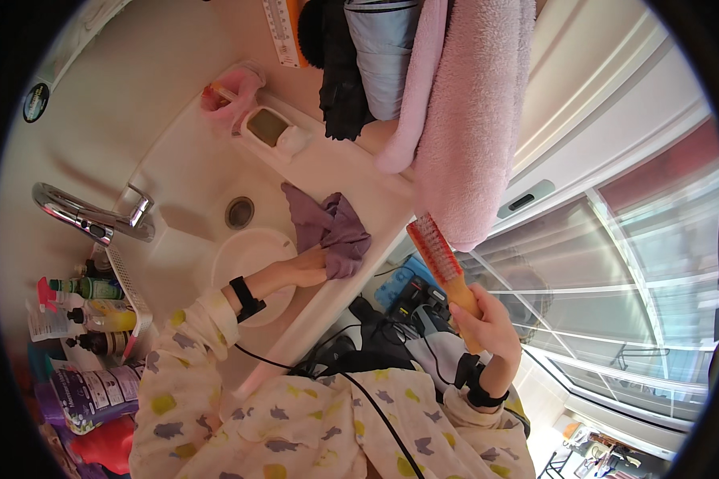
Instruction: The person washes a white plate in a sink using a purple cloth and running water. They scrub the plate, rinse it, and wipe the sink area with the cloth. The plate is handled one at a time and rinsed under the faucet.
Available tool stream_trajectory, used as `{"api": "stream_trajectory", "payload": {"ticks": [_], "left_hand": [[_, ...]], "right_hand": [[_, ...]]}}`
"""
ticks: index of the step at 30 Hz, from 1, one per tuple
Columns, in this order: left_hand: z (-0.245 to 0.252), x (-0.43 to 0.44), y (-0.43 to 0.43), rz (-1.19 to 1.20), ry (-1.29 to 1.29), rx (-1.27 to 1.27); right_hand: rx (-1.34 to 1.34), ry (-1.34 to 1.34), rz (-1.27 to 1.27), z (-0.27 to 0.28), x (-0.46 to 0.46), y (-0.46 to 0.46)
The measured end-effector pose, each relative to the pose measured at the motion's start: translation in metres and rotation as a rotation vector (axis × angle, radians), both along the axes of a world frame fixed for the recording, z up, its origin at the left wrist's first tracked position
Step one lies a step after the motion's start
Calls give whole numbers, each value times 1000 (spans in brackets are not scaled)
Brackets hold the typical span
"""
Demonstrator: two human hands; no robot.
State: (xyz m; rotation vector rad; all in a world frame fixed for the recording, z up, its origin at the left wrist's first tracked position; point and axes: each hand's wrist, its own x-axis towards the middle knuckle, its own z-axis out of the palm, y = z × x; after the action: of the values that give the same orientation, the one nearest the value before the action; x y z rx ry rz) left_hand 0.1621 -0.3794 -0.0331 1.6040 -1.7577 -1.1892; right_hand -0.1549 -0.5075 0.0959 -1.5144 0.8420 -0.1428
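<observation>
My left hand (309,267) is on a wet-looking purple cloth (341,230) that lies bunched on the right side of the white sink basin. Its fingertips are partly hidden by the cloth, so a grip on it cannot be made out. Raised to the right of the sink's edge, my right hand (490,323) holds a scrub brush (436,251) by its wooden handle, with the pale and red bristles showing. A round white basin (257,239) stands in the sink beside the drain (239,212), partly behind my left forearm.
A chrome faucet (90,218) reaches in from the left, above a white basket (133,287) of bottles. A soap dish (268,127) and a pink container (230,96) stand on the far ledge. A pink towel (476,120) hangs near the brush. A black cable crosses my lap.
</observation>
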Motion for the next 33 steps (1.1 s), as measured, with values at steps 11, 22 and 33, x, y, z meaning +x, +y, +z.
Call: {"api": "stream_trajectory", "payload": {"ticks": [11,22,33], "left_hand": [[-18,36,-113,246,-934,-281],[-14,-23,-52,-187,-503,-489],[-33,-43,-138,134,-715,-418]], "right_hand": [[-11,27,37,-2,6,9],[-27,36,37,1,3,7],[4,53,-2,3,-23,6]]}}
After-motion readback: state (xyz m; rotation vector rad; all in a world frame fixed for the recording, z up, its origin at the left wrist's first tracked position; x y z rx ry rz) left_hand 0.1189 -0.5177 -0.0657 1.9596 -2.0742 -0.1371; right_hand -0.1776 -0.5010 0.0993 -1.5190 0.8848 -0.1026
